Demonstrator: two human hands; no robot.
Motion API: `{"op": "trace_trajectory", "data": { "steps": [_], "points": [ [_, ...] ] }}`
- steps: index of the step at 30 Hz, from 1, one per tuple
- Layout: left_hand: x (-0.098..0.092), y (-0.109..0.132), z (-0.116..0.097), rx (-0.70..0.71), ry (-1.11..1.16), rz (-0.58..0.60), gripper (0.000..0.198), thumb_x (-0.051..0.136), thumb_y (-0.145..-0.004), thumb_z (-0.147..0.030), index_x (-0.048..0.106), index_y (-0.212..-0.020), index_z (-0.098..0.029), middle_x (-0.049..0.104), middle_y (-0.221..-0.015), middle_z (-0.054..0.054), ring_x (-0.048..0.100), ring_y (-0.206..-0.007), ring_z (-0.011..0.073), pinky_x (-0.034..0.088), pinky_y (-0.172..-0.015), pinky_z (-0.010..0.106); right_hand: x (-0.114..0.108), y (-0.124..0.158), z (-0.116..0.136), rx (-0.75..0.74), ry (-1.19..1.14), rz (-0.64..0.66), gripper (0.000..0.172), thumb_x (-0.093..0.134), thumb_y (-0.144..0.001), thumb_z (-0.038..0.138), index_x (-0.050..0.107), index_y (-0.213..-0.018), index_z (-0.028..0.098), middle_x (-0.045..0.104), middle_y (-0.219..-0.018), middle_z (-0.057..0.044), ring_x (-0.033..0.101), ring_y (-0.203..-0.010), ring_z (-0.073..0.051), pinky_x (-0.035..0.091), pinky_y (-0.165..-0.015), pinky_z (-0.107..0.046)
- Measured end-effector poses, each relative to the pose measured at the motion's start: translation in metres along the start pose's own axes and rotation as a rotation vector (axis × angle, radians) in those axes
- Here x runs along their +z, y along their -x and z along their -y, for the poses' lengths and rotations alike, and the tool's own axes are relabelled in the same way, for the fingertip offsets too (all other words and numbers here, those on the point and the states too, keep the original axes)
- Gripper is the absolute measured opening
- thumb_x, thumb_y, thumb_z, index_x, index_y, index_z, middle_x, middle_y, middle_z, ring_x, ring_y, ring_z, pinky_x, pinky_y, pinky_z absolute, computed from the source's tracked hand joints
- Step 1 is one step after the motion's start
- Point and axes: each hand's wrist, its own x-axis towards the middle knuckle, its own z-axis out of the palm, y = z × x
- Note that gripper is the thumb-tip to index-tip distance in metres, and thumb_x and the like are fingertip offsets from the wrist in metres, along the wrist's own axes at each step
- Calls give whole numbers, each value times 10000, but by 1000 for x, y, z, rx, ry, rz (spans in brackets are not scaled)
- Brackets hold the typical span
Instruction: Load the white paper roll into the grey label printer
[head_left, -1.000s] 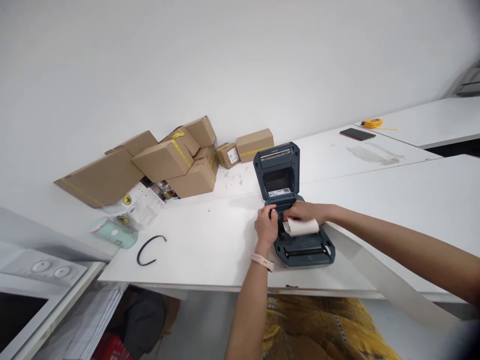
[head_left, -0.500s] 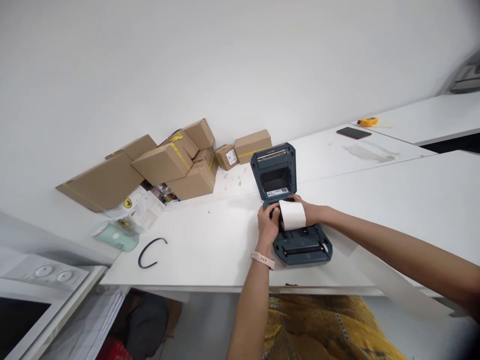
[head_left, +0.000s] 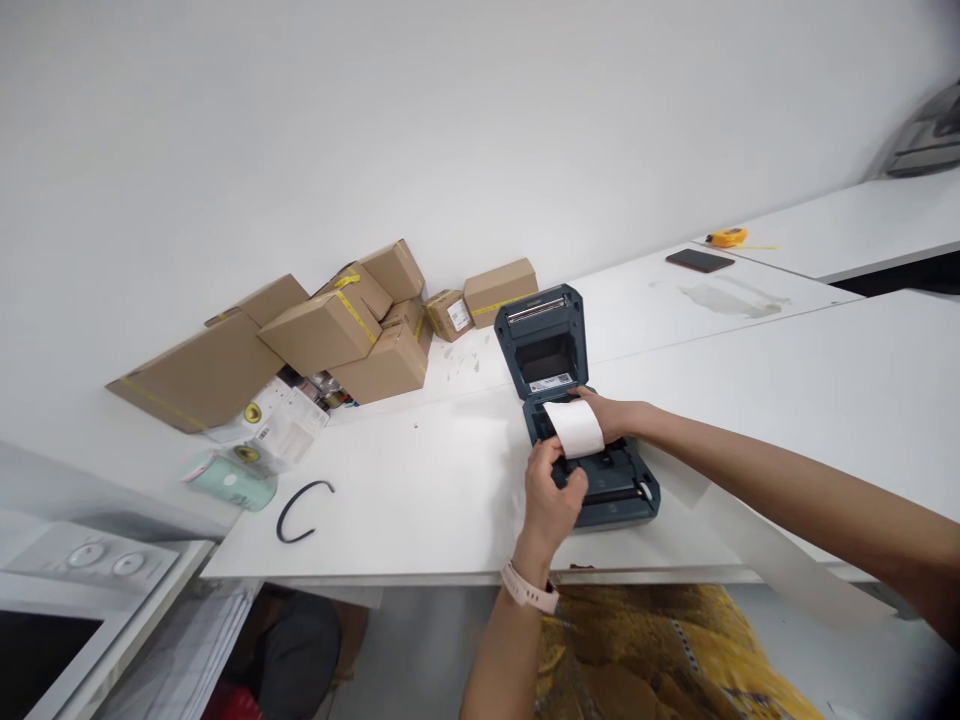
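Observation:
A dark blue-grey label printer [head_left: 611,508] stands on the table with its lid [head_left: 541,325] raised. Across its inside lies a white paper label roll [head_left: 576,428]. My right hand [head_left: 616,417] grips the roll from its right side, some fingers hidden behind the paper. At the roll's lower left edge, my left hand [head_left: 551,490] has curled fingers by the paper, with the thumb apart from them; a pale pink band [head_left: 529,590] circles that wrist. A long pale paper strip [head_left: 780,555] hangs below my right forearm past the table edge.
Cardboard boxes [head_left: 315,330] are piled against the wall at the left. Nearby are clear plastic packages [head_left: 289,425], a mint-green cylinder [head_left: 231,482] and a black curved band [head_left: 289,510]. A phone [head_left: 700,260] and yellow tape measure [head_left: 726,238] lie at the back right.
My left hand has shifted down and toward me along the roll, its thumb now spread away from the fingers. The right hand stays at the roll, which sits tilted slightly differently.

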Motion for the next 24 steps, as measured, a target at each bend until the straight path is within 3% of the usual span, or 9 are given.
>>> {"op": "trace_trajectory", "data": {
  "steps": [4,7,13,16,18,20,24],
  "points": [
    [8,18,3,165,-110,-12,69,709,-826,-165,737,-851,-222,780,-872,37,726,-897,208,441,-1118,495,-9,3,20,53,161,53,38,731,-765,208,762,-750,191,739,-754,-52,687,-913,-280,289,-1090,-576],
    [13,27,11,342,-179,-47,104,706,-839,-142,738,-778,-219,797,-818,36,760,-888,220,506,-1050,505,-14,7,31,49,198,68,113,680,-760,242,787,-790,225,765,-771,-45,690,-872,-272,234,-1090,-565],
    [17,51,15,520,-222,-84,196,624,-868,-62,738,-878,-221,817,-973,40,761,-1015,210,576,-973,437,-13,10,35,47,198,31,158,658,-748,228,794,-825,201,775,-830,-97,680,-962,-318,238,-1077,-549],
    [21,62,14,542,-241,-110,187,613,-887,-93,736,-904,-233,817,-979,33,750,-1054,209,576,-987,432,-17,16,39,32,149,-18,144,684,-729,226,795,-819,204,778,-838,-89,690,-943,-312,336,-1027,-491],
    [23,68,13,551,-249,-126,189,598,-902,-108,733,-929,-237,817,-985,36,745,-1068,215,572,-998,441,-30,22,45,3,98,-60,176,646,-801,277,794,-875,219,786,-900,-67,702,-913,-269,421,-944,-396],
    [24,72,12,555,-253,-152,191,585,-913,-109,726,-937,-236,816,-990,39,749,-1060,219,569,-1005,451,-50,28,52,-16,22,-228,299,522,-923,364,776,-988,220,777,-1037,-62,696,-959,-239,463,-889,-336],
    [26,75,9,540,-267,-172,198,571,-924,-111,721,-935,-239,816,-983,44,751,-1052,222,568,-1004,457,-98,24,58,47,-81,-988,425,415,-986,464,713,-1161,216,718,-1173,-85,626,-1109,-260,454,-1000,-393]
  ]
}}
